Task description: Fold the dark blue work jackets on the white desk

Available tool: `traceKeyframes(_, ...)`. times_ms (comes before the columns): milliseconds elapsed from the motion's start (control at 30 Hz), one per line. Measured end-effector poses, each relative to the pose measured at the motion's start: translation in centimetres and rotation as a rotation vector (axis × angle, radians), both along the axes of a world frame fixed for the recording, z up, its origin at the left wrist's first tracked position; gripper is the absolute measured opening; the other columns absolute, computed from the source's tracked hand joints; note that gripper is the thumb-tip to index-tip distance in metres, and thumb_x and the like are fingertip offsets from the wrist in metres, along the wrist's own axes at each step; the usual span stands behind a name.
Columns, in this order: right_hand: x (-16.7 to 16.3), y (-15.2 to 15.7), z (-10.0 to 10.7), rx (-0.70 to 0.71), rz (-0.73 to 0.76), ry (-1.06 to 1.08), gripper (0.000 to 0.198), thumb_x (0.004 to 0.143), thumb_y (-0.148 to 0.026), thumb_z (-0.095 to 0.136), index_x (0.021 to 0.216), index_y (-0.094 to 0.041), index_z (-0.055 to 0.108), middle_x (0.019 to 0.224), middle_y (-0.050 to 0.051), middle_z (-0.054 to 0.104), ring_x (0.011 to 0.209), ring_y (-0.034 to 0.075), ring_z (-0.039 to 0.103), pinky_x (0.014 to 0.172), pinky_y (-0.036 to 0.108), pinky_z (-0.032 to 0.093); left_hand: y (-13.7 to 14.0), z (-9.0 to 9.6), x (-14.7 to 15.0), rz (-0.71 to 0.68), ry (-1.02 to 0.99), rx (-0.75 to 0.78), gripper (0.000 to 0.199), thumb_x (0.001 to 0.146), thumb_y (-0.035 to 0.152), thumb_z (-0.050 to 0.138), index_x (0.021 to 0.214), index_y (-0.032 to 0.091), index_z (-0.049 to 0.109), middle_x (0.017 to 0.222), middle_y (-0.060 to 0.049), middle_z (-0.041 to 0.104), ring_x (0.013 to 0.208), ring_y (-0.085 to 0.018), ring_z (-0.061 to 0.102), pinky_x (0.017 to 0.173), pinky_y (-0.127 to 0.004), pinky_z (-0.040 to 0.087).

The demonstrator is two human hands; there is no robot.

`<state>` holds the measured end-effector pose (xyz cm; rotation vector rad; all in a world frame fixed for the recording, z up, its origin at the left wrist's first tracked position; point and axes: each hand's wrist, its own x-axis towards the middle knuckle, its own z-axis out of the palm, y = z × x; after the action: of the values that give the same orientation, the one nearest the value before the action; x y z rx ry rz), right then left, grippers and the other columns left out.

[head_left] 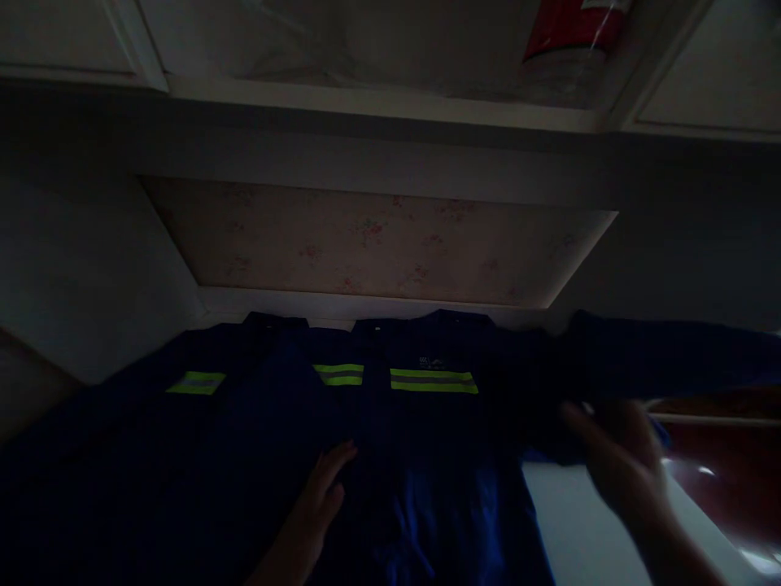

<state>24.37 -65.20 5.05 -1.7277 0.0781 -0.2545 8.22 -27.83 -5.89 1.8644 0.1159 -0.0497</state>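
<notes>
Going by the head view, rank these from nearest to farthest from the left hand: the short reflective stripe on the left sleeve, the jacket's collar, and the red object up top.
From the left hand, resting flat on the jacket front:
1. Short reflective stripe, up and to the left on the sleeve.
2. Jacket's collar, at the far edge; nearly as close as the stripe.
3. Red object, far up at the top right.

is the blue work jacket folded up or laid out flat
Laid out flat. The jacket lies front up, collar at the far edge, sleeves out to both sides. The left hand rests flat on it; the right hand is at its right sleeve.
</notes>
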Motion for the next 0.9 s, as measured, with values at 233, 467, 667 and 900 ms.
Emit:
traceKeyframes(233,-8.0,8.8,-2.4,-0.612,1.077,0.197,0.037,0.085,-0.039,0.063,0.121,-0.033,0.064,0.148,0.003,0.044,0.127,0.028,0.049,0.108,0.043,0.038,3.2,4.2,-1.7,0.383,0.322,-0.848,0.076,0.084,0.077,0.029,0.143,0.031,0.04,0.146,-0.007,0.049,0.135,-0.029,0.043,0.107,-0.052,0.039)
traceKeyframes(467,-8.6,9.1,-3.6,-0.661,1.083,0.237,0.033,0.094,-0.045,0.047,0.11,-0.028,0.071,0.101,0.006,0.07,0.095,0.022,0.062,0.094,0.039,0.045,3.6,3.2,-2.9,0.224,0.209,-0.215,0.064,0.071,0.031,0.07,0.132,0.022,0.053,0.14,-0.011,0.055,0.129,-0.027,0.05,0.106,-0.043,0.043)
traceKeyframes(667,-9.7,8.7,-3.1,-0.681,1.277,0.253,0.026,0.089,-0.049,0.055,0.105,-0.04,0.073,0.114,0.001,0.07,0.119,0.029,0.054,0.115,0.06,-0.002,5.3,6.3,-3.5,0.005,-0.064,0.231,0.025,0.086,0.037,0.059,0.107,0.031,0.071,0.123,-0.004,0.067,0.12,-0.024,0.058,0.103,-0.039,0.048)
traceKeyframes(900,-11.6,7.0,-5.5,-0.521,1.043,0.274,0.024,0.086,-0.047,0.058,0.097,-0.037,0.076,0.113,0.002,0.071,0.129,0.032,0.048,0.117,0.06,0.001,8.0,6.8,-4.9,-0.371,-0.384,0.632,0.032,0.086,0.017,0.057,0.096,0.044,0.072,0.094,0.009,0.075,0.116,-0.018,0.061,0.115,-0.047,0.033)
